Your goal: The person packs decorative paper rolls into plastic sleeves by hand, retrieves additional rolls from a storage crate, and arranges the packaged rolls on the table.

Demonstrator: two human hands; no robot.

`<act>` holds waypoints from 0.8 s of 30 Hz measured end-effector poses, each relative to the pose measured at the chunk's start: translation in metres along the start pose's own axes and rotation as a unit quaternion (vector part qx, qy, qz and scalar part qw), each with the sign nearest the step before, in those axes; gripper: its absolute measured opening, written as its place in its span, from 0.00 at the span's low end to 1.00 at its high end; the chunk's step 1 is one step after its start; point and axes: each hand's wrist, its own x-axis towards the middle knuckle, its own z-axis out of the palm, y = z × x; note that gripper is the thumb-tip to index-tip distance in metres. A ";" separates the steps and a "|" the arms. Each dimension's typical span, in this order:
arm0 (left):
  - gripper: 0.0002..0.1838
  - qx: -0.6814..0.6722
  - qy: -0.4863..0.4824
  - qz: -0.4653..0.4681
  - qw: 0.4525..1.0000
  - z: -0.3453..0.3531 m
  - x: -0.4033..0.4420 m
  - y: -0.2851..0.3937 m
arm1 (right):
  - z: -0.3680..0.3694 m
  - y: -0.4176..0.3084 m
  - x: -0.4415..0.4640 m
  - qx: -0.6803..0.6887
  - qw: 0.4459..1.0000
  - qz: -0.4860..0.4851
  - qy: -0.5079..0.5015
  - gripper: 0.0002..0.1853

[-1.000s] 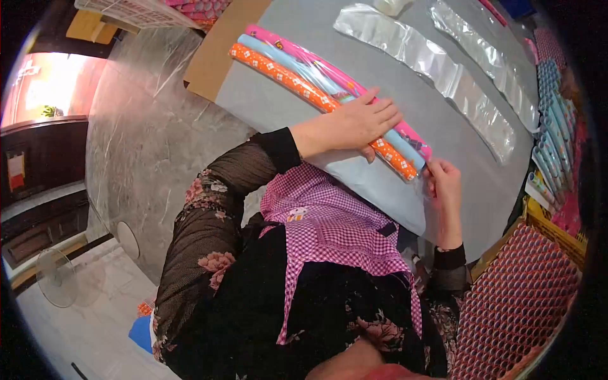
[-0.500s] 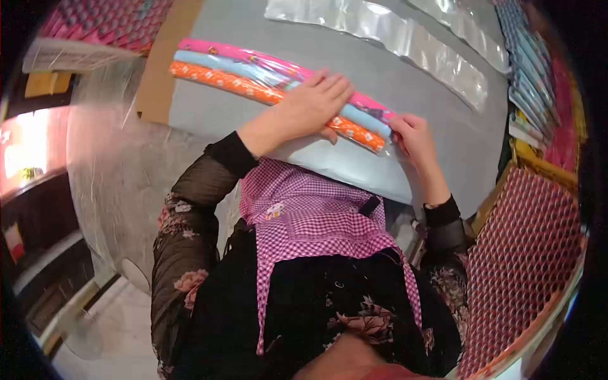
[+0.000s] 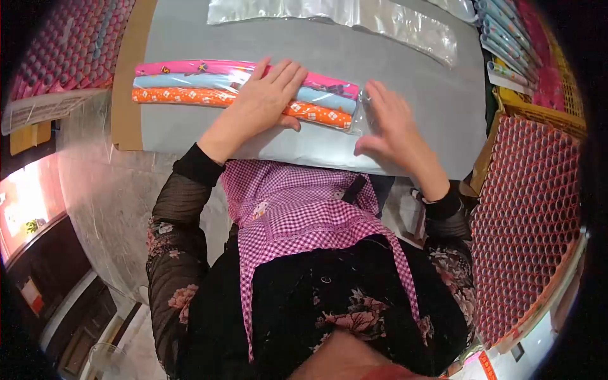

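Three long, slim rolls, one pink, one light blue and one orange with white squarish prints (image 3: 183,81), are lying side by side in a clear plastic sleeve (image 3: 363,118) near the near edge of the grey surface (image 3: 437,120). Their long axis is running nearly parallel to that edge, the left ends pointing to the brown cardboard strip (image 3: 130,130) along the left edge, the right ends slanting slightly toward the near edge. Dark and yellow marks are showing on the pink roll, too small to read. The hands are staying apart: the left hand (image 3: 269,95) is lying flat across the rolls, while the right hand (image 3: 396,123) is spreading open just beside their right ends; whether it is touching the sleeve, I cannot tell. Clear, flat plastic bags (image 3: 399,33) are lying along the far edge.
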 end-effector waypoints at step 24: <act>0.20 -0.077 0.253 -0.506 0.821 -0.020 -0.191 -0.194 | 0.033 0.004 0.006 -0.057 0.990 0.116 -0.054 0.07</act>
